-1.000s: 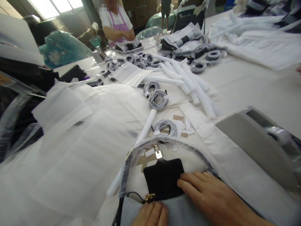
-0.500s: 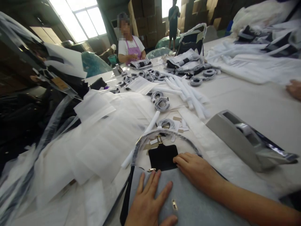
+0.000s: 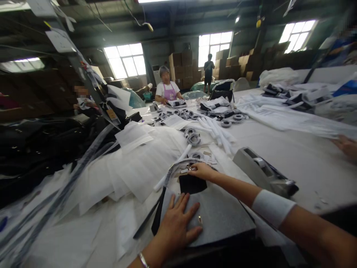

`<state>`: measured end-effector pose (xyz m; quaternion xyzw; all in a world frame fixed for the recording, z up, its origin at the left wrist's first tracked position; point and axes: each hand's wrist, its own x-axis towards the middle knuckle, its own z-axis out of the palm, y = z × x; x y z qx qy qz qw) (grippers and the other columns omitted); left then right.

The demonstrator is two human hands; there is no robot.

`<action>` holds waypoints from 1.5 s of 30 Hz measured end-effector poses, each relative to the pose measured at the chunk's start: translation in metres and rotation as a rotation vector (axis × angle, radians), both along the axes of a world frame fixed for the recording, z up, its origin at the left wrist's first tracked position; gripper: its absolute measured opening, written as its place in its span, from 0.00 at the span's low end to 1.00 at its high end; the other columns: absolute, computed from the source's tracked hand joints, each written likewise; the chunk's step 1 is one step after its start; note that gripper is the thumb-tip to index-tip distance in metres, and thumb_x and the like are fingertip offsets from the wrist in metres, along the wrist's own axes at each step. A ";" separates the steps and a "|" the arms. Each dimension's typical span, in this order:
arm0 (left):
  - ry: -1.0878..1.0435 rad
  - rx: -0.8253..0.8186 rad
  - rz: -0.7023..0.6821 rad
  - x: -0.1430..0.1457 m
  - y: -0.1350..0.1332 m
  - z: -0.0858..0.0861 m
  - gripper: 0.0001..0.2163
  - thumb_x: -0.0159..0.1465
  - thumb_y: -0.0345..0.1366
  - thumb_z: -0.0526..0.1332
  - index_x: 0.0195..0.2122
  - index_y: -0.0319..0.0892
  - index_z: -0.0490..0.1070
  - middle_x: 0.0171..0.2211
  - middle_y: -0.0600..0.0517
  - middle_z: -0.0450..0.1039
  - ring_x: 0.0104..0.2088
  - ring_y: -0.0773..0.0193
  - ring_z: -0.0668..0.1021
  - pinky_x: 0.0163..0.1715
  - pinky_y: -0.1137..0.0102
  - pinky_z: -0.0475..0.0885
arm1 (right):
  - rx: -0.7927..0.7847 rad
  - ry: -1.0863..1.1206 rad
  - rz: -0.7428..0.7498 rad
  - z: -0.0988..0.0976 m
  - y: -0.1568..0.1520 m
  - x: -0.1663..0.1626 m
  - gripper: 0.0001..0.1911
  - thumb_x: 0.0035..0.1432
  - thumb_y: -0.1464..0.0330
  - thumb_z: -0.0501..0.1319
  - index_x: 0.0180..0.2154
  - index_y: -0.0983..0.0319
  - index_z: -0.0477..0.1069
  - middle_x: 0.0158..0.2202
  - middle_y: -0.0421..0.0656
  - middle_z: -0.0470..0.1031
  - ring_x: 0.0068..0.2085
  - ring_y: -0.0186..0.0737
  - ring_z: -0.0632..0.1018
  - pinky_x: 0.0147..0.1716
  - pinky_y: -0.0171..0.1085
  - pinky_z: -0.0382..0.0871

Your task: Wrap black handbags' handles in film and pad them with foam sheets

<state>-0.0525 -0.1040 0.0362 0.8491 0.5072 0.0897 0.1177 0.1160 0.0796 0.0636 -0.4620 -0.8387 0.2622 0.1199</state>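
A black handbag (image 3: 156,219) lies in front of me, its front covered by a grey-white protective sheet (image 3: 223,212). My left hand (image 3: 177,223) rests flat on that sheet with fingers spread, left of a small gold fitting (image 3: 200,219). At the far edge of the bag, a black flap (image 3: 192,184) extends away from me. My right hand (image 3: 202,171) pinches the gold clasp (image 3: 189,168) at the flap's tip. The wrapped handle (image 3: 170,173) arches around the flap.
A grey tape dispenser (image 3: 251,167) stands to the right. White foam sheets (image 3: 134,167) spread over the left. Beyond lie wrapped coiled straps (image 3: 193,139) and white foam tubes (image 3: 217,134). A co-worker (image 3: 169,91) sits across the table; another person's hand (image 3: 346,145) shows at right.
My right hand has moved from the flap's right edge up to the gold clasp. My left hand stays flat on the sheet. The view has tilted upward.
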 end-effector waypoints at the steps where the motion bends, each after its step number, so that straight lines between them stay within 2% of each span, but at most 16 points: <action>1: -0.003 0.000 0.000 0.000 0.000 0.000 0.30 0.65 0.60 0.52 0.67 0.59 0.54 0.68 0.39 0.54 0.68 0.46 0.59 0.65 0.41 0.51 | -0.023 0.024 0.016 0.002 0.000 -0.001 0.12 0.62 0.62 0.64 0.40 0.66 0.76 0.30 0.41 0.77 0.29 0.38 0.77 0.33 0.38 0.72; 4: -0.013 0.013 -0.005 -0.001 0.000 -0.001 0.30 0.65 0.59 0.53 0.66 0.58 0.55 0.68 0.40 0.55 0.67 0.45 0.59 0.65 0.41 0.50 | -0.032 0.130 0.087 0.010 -0.017 0.005 0.14 0.62 0.64 0.62 0.44 0.66 0.78 0.32 0.42 0.79 0.31 0.39 0.78 0.33 0.36 0.72; 8: -0.038 0.040 -0.011 0.000 -0.001 -0.002 0.30 0.64 0.57 0.56 0.66 0.56 0.57 0.67 0.41 0.56 0.67 0.44 0.59 0.65 0.41 0.49 | 0.025 0.237 0.221 0.019 -0.062 0.024 0.09 0.60 0.67 0.64 0.40 0.61 0.81 0.38 0.44 0.79 0.38 0.40 0.78 0.41 0.36 0.71; 13: -0.084 0.056 0.020 0.005 -0.007 0.003 0.27 0.64 0.55 0.57 0.62 0.52 0.63 0.55 0.45 0.72 0.58 0.50 0.72 0.66 0.43 0.46 | 0.075 0.233 0.337 0.010 -0.112 0.041 0.10 0.63 0.71 0.60 0.40 0.61 0.81 0.36 0.45 0.77 0.38 0.40 0.77 0.41 0.38 0.69; 15: -0.103 0.061 0.029 0.006 -0.009 0.005 0.25 0.64 0.54 0.59 0.59 0.50 0.67 0.52 0.47 0.74 0.56 0.51 0.73 0.67 0.45 0.45 | 0.084 0.221 0.357 0.005 -0.121 0.046 0.11 0.65 0.70 0.58 0.40 0.62 0.81 0.36 0.45 0.77 0.39 0.41 0.76 0.40 0.38 0.69; 18: -0.113 0.075 0.030 0.006 -0.010 0.006 0.22 0.64 0.53 0.59 0.56 0.50 0.70 0.52 0.48 0.75 0.57 0.52 0.72 0.67 0.47 0.46 | 0.080 0.211 0.391 0.001 -0.124 0.050 0.11 0.67 0.69 0.58 0.42 0.61 0.80 0.38 0.44 0.76 0.40 0.39 0.76 0.41 0.36 0.69; 23: -0.111 0.125 0.035 0.006 -0.008 -0.001 0.20 0.63 0.54 0.60 0.52 0.51 0.72 0.46 0.50 0.77 0.54 0.53 0.74 0.67 0.46 0.48 | 0.058 0.203 0.428 0.001 -0.119 0.052 0.07 0.59 0.68 0.68 0.41 0.58 0.81 0.40 0.43 0.75 0.42 0.39 0.77 0.43 0.33 0.70; 27: -0.106 0.142 0.047 0.008 -0.007 -0.004 0.18 0.63 0.53 0.60 0.48 0.50 0.74 0.42 0.51 0.77 0.54 0.53 0.75 0.67 0.46 0.48 | 0.065 0.196 0.417 -0.003 -0.118 0.052 0.09 0.56 0.69 0.71 0.41 0.58 0.81 0.40 0.43 0.75 0.43 0.39 0.77 0.43 0.33 0.70; 32: -0.102 0.210 0.036 0.009 -0.010 -0.005 0.20 0.62 0.54 0.61 0.49 0.49 0.74 0.44 0.50 0.78 0.54 0.51 0.75 0.67 0.42 0.47 | 0.086 0.190 0.414 -0.012 -0.117 0.055 0.12 0.53 0.68 0.73 0.42 0.56 0.81 0.41 0.41 0.76 0.43 0.39 0.77 0.43 0.33 0.69; 35: -0.085 0.424 0.042 0.008 -0.017 -0.007 0.24 0.61 0.55 0.61 0.50 0.42 0.73 0.43 0.46 0.79 0.53 0.46 0.76 0.63 0.40 0.57 | 0.108 0.186 0.410 -0.020 -0.117 0.058 0.15 0.52 0.66 0.74 0.43 0.55 0.81 0.41 0.41 0.76 0.43 0.39 0.76 0.43 0.34 0.68; 36: -0.081 0.499 0.031 0.008 -0.020 -0.007 0.23 0.63 0.53 0.62 0.50 0.39 0.73 0.43 0.45 0.79 0.51 0.46 0.78 0.60 0.42 0.63 | 0.115 0.184 0.411 -0.023 -0.116 0.059 0.15 0.52 0.65 0.74 0.43 0.54 0.81 0.41 0.40 0.76 0.42 0.39 0.76 0.43 0.34 0.67; 38: -0.076 0.595 -0.031 0.009 -0.025 -0.005 0.16 0.66 0.43 0.61 0.48 0.36 0.73 0.40 0.46 0.80 0.43 0.52 0.81 0.53 0.51 0.73 | 0.130 0.181 0.417 -0.030 -0.115 0.060 0.14 0.53 0.63 0.73 0.43 0.53 0.81 0.41 0.39 0.76 0.42 0.39 0.76 0.43 0.35 0.66; 40: -0.083 0.568 -0.139 0.013 -0.030 -0.001 0.11 0.68 0.32 0.58 0.50 0.37 0.72 0.39 0.49 0.80 0.40 0.60 0.81 0.48 0.62 0.77 | 0.144 0.177 0.426 -0.035 -0.114 0.060 0.13 0.54 0.62 0.72 0.43 0.52 0.81 0.41 0.39 0.76 0.42 0.39 0.76 0.43 0.36 0.65; 42: -0.128 0.445 -0.205 0.019 -0.034 0.002 0.14 0.70 0.29 0.55 0.55 0.40 0.69 0.41 0.50 0.79 0.42 0.64 0.80 0.45 0.69 0.77 | 0.157 0.174 0.434 -0.039 -0.113 0.060 0.12 0.56 0.62 0.71 0.44 0.52 0.80 0.40 0.39 0.76 0.42 0.40 0.75 0.43 0.37 0.64; 45: -0.222 0.255 -0.135 0.028 -0.042 0.000 0.19 0.71 0.31 0.53 0.63 0.43 0.61 0.46 0.48 0.77 0.46 0.63 0.79 0.48 0.69 0.77 | 0.170 0.175 0.451 -0.042 -0.112 0.060 0.10 0.59 0.63 0.68 0.44 0.52 0.80 0.39 0.40 0.77 0.41 0.39 0.75 0.43 0.38 0.64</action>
